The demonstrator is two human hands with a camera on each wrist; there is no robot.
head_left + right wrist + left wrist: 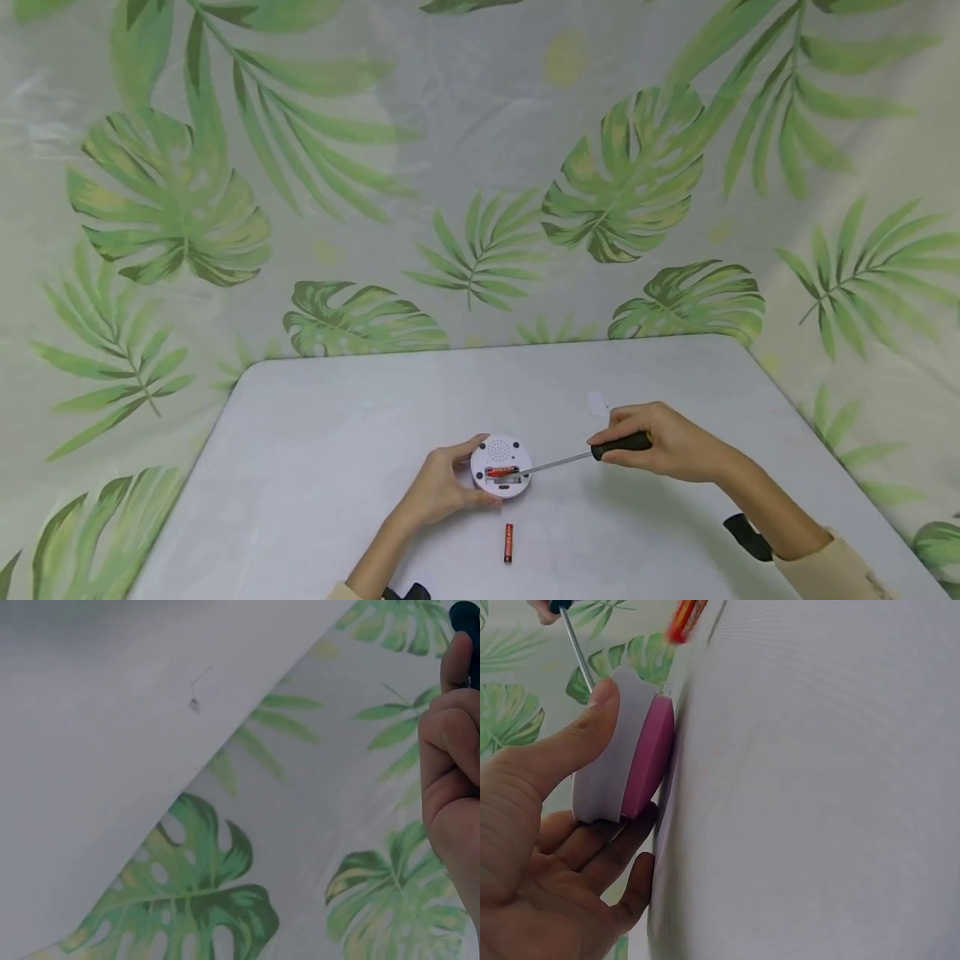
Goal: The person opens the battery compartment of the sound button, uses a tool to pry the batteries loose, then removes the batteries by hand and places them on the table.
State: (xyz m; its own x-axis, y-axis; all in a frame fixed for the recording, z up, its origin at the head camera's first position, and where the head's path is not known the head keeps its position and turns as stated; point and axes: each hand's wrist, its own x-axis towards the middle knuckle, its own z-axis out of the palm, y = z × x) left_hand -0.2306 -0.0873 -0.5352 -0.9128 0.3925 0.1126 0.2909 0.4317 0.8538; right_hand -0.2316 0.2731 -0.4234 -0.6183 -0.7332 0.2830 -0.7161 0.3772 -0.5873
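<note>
A round white device (517, 460) with a speaker grille and small dark feet lies face down, its battery compartment uncovered. One red battery (502, 472) sits in that compartment. My left hand (442, 490) grips the device from the left, thumb on one side and fingers round the other; the left wrist view shows its pink front part (649, 761) near the tabletop. In my right hand (678, 443) is a screwdriver (601, 452), held by its black handle. The tip reaches the compartment beside the battery; exact contact cannot be told. The right wrist view catches only part of the right hand (454, 750).
A loose red battery (508, 543) lies on the white table (337, 433), just in front of the device. Farther back, near the right hand, is a small white piece (597, 405), flat on the tabletop. Leaf-patterned cloth (480, 150) hangs behind the table.
</note>
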